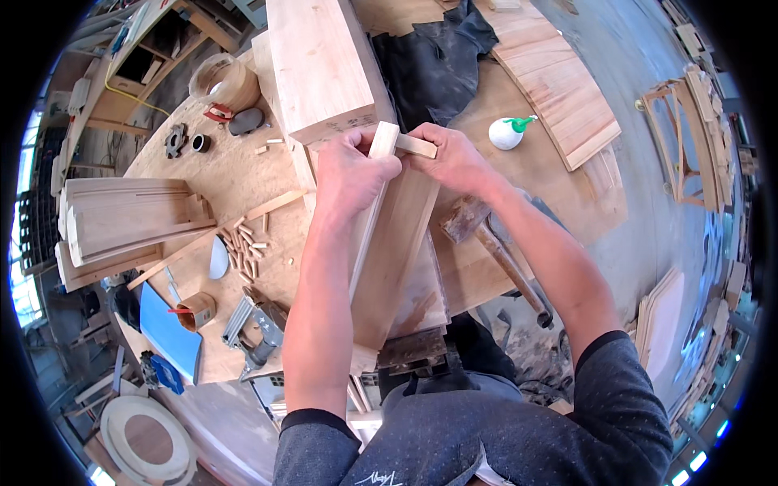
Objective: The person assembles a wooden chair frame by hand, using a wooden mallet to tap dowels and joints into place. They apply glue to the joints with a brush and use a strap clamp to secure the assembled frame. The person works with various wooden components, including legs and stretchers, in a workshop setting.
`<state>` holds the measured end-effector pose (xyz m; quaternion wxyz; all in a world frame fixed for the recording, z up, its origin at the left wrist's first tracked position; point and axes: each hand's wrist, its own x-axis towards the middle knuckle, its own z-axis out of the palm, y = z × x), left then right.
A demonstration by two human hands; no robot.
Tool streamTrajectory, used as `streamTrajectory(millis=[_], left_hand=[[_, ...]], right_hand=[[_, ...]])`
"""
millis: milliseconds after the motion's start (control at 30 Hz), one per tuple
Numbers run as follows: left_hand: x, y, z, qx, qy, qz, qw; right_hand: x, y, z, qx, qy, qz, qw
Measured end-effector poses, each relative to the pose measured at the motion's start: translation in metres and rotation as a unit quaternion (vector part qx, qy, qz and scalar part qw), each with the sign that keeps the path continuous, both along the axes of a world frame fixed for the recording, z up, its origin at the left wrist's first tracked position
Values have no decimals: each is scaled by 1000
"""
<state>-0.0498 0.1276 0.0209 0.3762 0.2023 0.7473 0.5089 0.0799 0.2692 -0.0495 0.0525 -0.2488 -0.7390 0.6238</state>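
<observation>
At centre frame, my left hand (350, 172) grips the long wooden strip (369, 219) upright while my right hand (454, 158) pinches a short crosspiece (415, 146) against its top, steadying the joint above the surface (235, 178), mallet (486, 235) close by.

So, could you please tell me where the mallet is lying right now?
The mallet lies on the round workbench under the right forearm, beside the upright plank, its handle pointing toward the person.
</observation>
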Motion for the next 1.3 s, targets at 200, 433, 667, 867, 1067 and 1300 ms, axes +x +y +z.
streamTrajectory(millis=[200, 433, 667, 867, 1067, 1300], left_hand=[[1, -6, -5, -7, 18, 11, 1000], [-1, -1, -7, -31, 52, 0, 998], [-4, -3, -3, -50, 64, -10, 997], [-4, -3, -1, -60, 59, -13, 996], [-3, -5, 2, -26, 25, -14, 999], [-3, -7, -11, -19, 86, 4, 996]], right_hand=[[49, -25, 25, 194, 20, -119, 974], [198, -89, -35, 374, -347, 13, 860], [174, -59, 41, 1, -323, -77, 943], [103, -50, 146, 59, -50, -145, 986], [56, -45, 135, 320, -60, 5, 945], [44, -50, 155, 321, 2, -39, 946]])
